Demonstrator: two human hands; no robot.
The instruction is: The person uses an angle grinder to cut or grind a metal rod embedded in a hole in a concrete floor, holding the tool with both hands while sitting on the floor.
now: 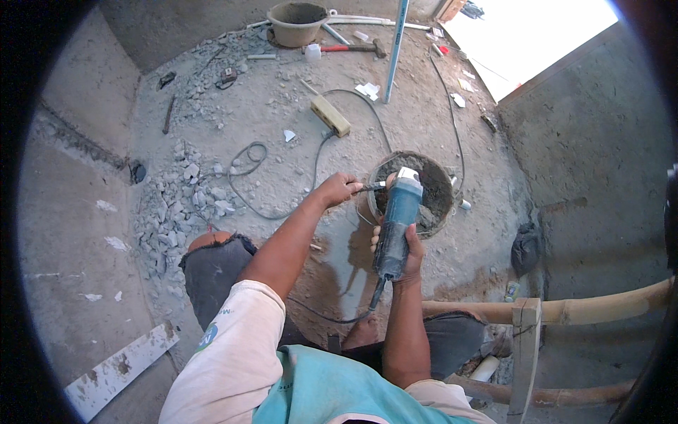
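The right hand (pixel 411 256) wraps its fingers around the power tool (pixel 400 220), whose head is above the bucket (pixel 450 180). The left hand (pixel 337 189) pinches a dark rod (pixel 369 187) beside this head. Floor (pixel 494 205) stretches from the bucket's edge to the right wall (pixel 590 120); leftward, a looped cable (pixel 236 169) lies near the rubble (pixel 169 230).

There are two hands (pixel 337 189) (pixel 414 247), one teal power tool (pixel 400 212), two round tubs (pixel 295 35) (pixel 452 185) of grey mix, one red-handled hammer (pixel 346 48), one yellowish socket block (pixel 330 116), one upright blue pipe (pixel 397 53), two horizontal poles (pixel 600 306) (pixel 579 396), one wooden post (pixel 525 353) and one white board (pixel 123 370).
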